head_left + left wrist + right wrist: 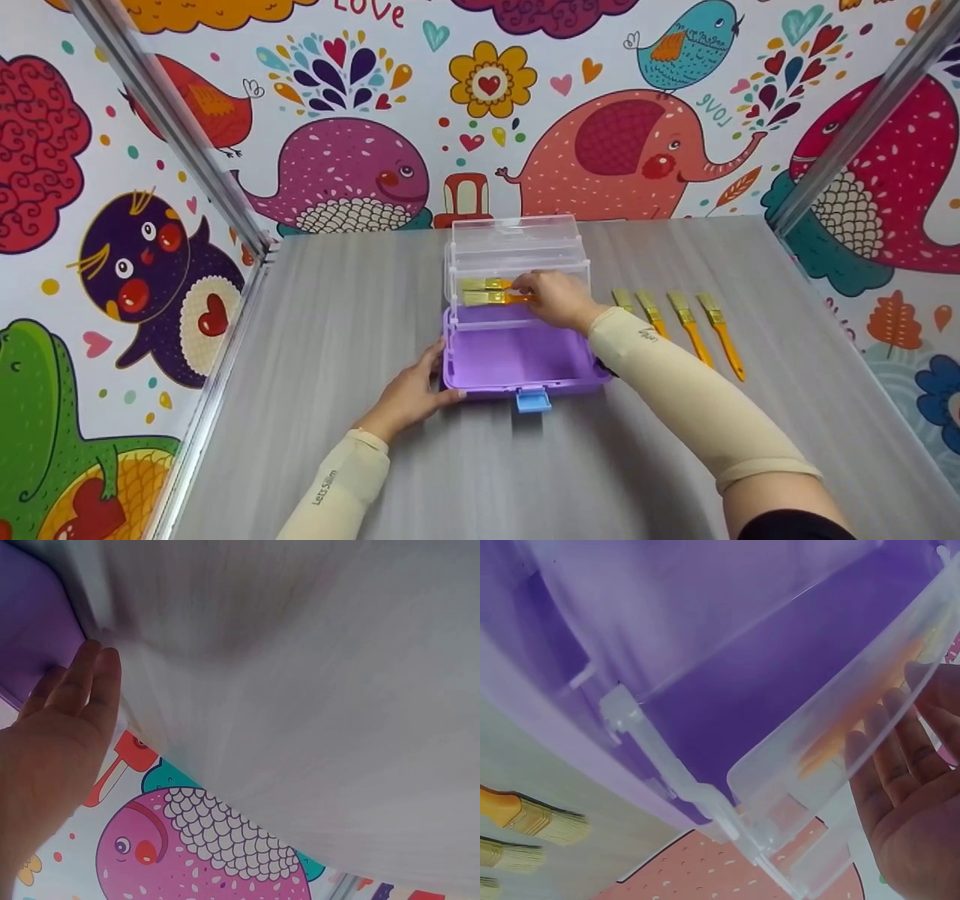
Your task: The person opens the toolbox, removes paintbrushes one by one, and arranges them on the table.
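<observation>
A purple box [517, 360] with a light-blue latch [533, 400] stands with its clear lid raised. My left hand [409, 394] rests at its front left corner, thumb at the front and extended fingers along the side; the left wrist view shows the fingers [82, 682] against the purple wall. Two paintbrushes [480, 298] with pale bristles and orange handles lie side by side in the raised clear tray [832, 735]. My right hand [559, 300] reaches over this tray and pinches the rear paintbrush by its handle. Its fingers partly hide both handles.
Several more paintbrushes [686, 322] lie in a row on the grey table [337, 300], right of the box, partly behind the right sleeve [660, 375]. Patterned walls [360, 157] and metal posts [172, 127] border the table.
</observation>
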{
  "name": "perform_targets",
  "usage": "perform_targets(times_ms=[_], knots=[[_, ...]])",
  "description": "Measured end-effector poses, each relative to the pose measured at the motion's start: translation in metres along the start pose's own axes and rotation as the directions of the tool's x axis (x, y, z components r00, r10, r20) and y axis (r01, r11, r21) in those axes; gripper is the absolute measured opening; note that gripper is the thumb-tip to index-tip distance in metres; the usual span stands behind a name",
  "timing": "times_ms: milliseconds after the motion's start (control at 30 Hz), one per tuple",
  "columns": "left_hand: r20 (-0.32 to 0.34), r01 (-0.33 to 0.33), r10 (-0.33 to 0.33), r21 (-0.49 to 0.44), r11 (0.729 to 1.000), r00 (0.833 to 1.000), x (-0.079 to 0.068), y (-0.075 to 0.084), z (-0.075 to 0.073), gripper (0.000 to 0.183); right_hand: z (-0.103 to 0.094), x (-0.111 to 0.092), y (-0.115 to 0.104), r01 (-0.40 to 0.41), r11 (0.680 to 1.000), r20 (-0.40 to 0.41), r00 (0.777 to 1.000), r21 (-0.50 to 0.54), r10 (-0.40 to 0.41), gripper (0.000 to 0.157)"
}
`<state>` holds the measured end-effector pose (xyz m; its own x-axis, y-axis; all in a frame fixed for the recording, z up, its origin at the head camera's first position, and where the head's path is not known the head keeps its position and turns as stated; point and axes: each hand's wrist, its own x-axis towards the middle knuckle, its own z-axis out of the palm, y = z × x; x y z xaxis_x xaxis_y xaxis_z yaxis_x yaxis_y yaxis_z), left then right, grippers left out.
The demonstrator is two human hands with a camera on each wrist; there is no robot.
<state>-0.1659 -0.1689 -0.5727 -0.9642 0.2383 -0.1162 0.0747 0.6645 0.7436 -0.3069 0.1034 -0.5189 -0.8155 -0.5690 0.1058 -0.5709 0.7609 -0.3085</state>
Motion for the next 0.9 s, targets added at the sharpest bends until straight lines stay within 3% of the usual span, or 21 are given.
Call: perform_targets(times_ms=[900], knots=[[0.006, -0.02, 0.02, 0.008, 1.0, 1.0, -0.0015, 0.0009, -0.0013, 0.101, 0.0002, 0.0028, -0.0023, 0.051, 0.997, 0.021, 0.999, -0.053, -0.05, 0.024]])
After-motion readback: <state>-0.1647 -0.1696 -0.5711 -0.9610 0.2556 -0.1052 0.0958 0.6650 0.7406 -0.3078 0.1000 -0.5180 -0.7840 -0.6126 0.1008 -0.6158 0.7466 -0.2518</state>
